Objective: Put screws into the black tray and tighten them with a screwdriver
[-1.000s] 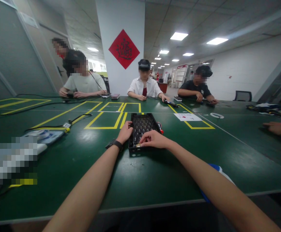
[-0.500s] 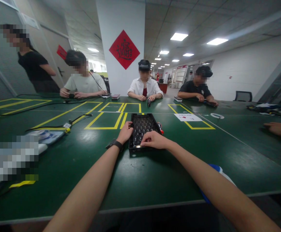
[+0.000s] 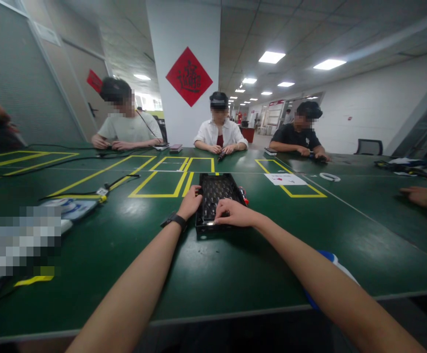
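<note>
A shallow black plastic tray with a patterned floor lies on the green table. My left hand, with a dark band on the wrist, grips the tray's left edge, its fingers curled over the side wall. Over the tray's near right corner, my right hand has thumb and forefinger pinched together. At those fingertips is a small pale, shiny piece by the near rim; its kind is too small to tell. Just past the tray's right side sits a small red and silver object, partly hidden.
Yellow tape outlines mark the green table. A paper sheet and white ring lie at right. Cables and a plastic-wrapped packet are at left. Co-workers sit opposite; another person's hand rests at far right.
My right fingertips have shifted very slightly at the tray's near edge. My left hand and the tray stay put. A standing person at far left has moved mostly out of view.
</note>
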Tool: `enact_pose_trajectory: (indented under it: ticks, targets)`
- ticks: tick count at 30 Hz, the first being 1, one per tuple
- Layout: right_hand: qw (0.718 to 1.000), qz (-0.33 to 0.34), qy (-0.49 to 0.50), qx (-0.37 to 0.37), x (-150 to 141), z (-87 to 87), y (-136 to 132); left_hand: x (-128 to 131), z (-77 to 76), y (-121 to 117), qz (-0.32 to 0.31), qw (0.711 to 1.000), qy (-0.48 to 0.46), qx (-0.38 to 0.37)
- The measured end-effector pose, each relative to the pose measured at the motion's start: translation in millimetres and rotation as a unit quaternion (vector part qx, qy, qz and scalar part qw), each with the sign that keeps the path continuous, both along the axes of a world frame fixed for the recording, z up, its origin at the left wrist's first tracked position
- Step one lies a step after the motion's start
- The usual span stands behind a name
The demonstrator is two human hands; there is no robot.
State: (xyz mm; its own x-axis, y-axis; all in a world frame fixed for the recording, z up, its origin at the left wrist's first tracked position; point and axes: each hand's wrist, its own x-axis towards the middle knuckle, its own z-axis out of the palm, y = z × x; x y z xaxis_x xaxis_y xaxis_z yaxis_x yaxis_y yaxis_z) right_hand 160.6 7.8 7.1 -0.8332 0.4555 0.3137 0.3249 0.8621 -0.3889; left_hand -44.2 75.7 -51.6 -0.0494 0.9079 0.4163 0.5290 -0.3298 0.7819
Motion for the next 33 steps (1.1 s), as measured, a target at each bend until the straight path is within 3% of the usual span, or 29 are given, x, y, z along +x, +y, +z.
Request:
enact_pose_trajectory:
  ticks: [6,16,33]
  targets:
    - [0.999,-0.016,0.038,-0.013,1.2,0.9,-1.7,-1.0,-1.2,1.3,0.0,1.0,0.004,-0.005]
    - [1.0,-0.025,-0.001,-0.002,0.8,-4.1,1.0,0.3,0.1,0.1,0.004,1.0,0.005,-0.007]
    - [0.999,-0.024,0.024,-0.01,-0.6,-2.5,-0.6,-1.0,-2.0,1.4,0.003,1.0,0.005,-0.005]
